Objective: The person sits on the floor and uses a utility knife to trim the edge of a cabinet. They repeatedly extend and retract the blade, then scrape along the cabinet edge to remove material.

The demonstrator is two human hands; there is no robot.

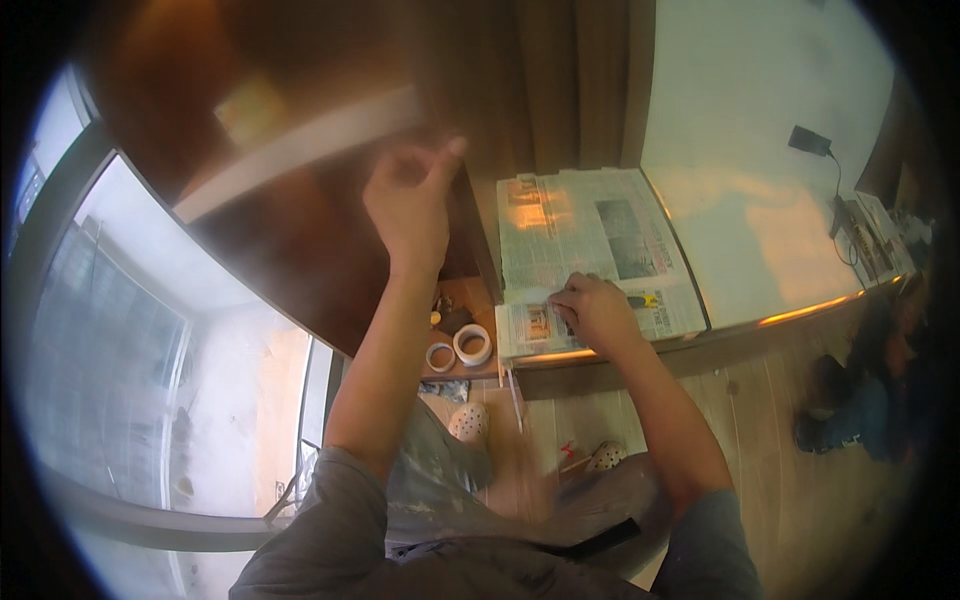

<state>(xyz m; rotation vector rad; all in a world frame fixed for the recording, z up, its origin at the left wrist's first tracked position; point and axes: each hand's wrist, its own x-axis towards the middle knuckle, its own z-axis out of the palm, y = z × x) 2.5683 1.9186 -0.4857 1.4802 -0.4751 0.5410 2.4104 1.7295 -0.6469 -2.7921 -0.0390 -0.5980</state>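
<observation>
My left hand (408, 215) is raised in front of a dark brown panel (300, 225), its fingers curled round toward the thumb. Whatever may be between those fingertips is too blurred to make out. A pale strip (300, 150) slants across the panel beside this hand. Lower and to the right, my right hand (600, 318) rests on spread newspaper (575, 225), fingertips pinched together at the edge of a sheet. Just beyond its knuckles lies a small yellow and black tool (645, 300), partly hidden by the hand, its kind unclear.
Two rolls of tape (473, 345) sit on a wooden surface between my arms. A glass-paned frame (130, 330) stands at left. At right are a pale worktop (770, 240), a black adapter with cable (809, 140) and a person (860, 400). Dotted clogs (468, 423) show on the floor.
</observation>
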